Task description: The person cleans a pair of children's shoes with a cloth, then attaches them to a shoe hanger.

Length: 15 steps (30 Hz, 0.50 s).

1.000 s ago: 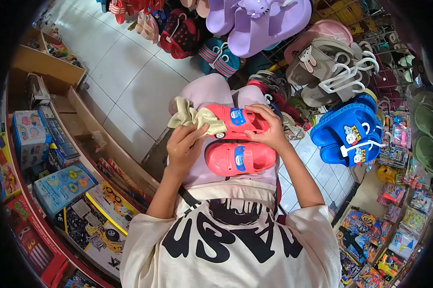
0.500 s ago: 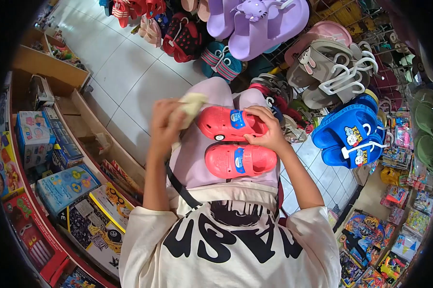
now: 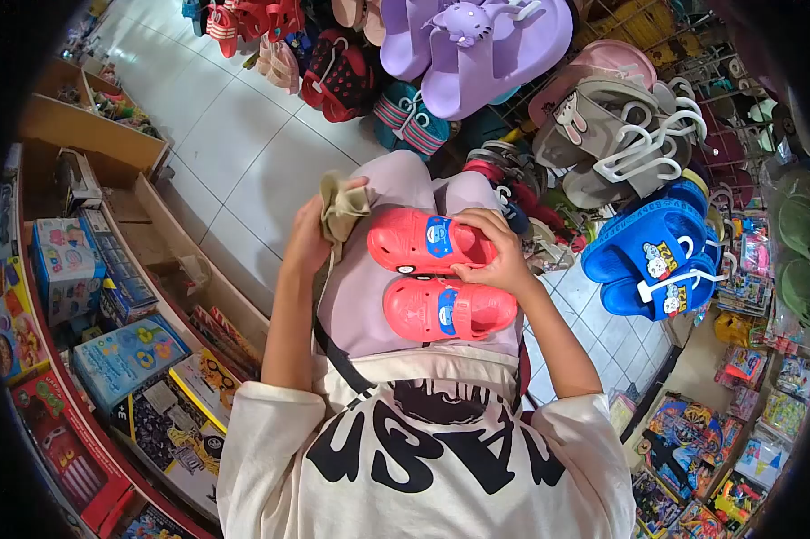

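Observation:
Two red children's clogs with blue cartoon patches are at my lap, toes pointing left. My right hand (image 3: 496, 254) is closed round the heel end of the upper clog (image 3: 400, 241), thumb below and fingers over the top. The lower clog (image 3: 418, 308) lies on my pink-clad thighs (image 3: 355, 301), close beneath the first. My left hand (image 3: 309, 235) grips a crumpled yellowish-green cloth (image 3: 340, 208), just left of the upper clog's toe and apart from it. Its fingers are partly hidden by the cloth.
Purple slippers (image 3: 477, 63), grey rabbit slippers (image 3: 589, 130) and blue slippers (image 3: 652, 256) hang ahead and to the right. Boxed toys (image 3: 126, 355) fill a curved shelf on the left. White floor tiles (image 3: 243, 135) show ahead; packaged toys (image 3: 683, 440) hang at lower right.
My left hand has shifted slightly left and down from the upper clog's toe, and the cloth now sticks up, more spread out. My right hand keeps its hold on the clog.

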Each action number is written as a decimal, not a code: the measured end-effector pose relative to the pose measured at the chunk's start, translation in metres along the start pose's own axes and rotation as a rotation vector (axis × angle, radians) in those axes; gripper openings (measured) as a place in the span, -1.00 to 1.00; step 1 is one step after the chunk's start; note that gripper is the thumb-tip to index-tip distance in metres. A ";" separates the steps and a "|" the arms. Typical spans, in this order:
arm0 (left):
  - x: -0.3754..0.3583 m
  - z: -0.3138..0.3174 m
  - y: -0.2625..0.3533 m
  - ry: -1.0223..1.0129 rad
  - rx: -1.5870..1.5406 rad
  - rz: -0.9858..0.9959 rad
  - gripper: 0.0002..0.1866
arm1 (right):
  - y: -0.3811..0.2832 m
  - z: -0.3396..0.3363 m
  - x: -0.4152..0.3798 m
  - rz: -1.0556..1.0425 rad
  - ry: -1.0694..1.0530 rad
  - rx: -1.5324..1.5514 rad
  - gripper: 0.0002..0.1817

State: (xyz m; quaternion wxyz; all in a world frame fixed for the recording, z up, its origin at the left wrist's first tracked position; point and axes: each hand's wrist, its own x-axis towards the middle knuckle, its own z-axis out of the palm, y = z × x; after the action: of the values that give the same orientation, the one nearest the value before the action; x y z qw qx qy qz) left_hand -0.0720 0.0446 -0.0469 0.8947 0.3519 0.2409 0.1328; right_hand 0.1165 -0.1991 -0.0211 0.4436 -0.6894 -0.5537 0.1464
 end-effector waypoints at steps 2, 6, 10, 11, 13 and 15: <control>-0.017 0.000 -0.007 -0.129 0.288 0.284 -0.69 | 0.000 0.000 0.002 0.004 -0.002 0.000 -0.32; -0.037 0.026 -0.028 -0.093 0.673 0.361 -0.45 | 0.001 0.002 0.005 -0.007 -0.017 0.003 -0.32; -0.036 0.032 -0.034 -0.056 0.682 0.431 -0.53 | -0.002 0.001 0.003 0.013 -0.012 -0.015 -0.31; -0.036 0.034 -0.032 -0.042 0.756 0.448 -0.56 | -0.003 0.001 0.003 0.014 -0.010 -0.015 -0.32; -0.035 0.033 -0.031 -0.010 0.920 0.519 -0.64 | -0.002 0.002 0.003 0.015 -0.006 -0.020 -0.32; -0.032 0.027 -0.033 0.014 1.100 0.626 -0.72 | -0.001 0.002 0.002 0.020 0.002 -0.035 -0.32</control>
State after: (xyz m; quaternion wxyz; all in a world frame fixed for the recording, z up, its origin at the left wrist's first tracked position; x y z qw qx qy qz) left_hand -0.0831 -0.0075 -0.0420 0.5003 0.8131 0.1656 0.2473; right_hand 0.1151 -0.1964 -0.0213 0.4308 -0.7025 -0.5489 0.1404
